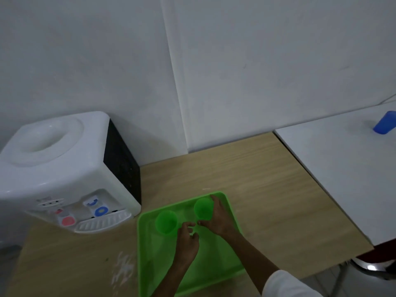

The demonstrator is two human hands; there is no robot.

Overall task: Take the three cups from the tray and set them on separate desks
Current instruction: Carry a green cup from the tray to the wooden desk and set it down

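Note:
A green tray (150, 254) lies on a wooden desk (267, 179). Two green cups stand upright in its far half. My right hand (218, 217) is wrapped around the right green cup (203, 207). The left green cup (166, 221) stands free, with my left hand (186, 243) just right of it, fingers apart and holding nothing. A blue cup (384, 125) stands on the white desk (342, 157) at the far right.
A white water dispenser (60, 168) with red and blue taps sits on the wooden desk to the left of the tray. White walls close off the back. A chair frame (372, 269) shows at the lower right, below the white desk.

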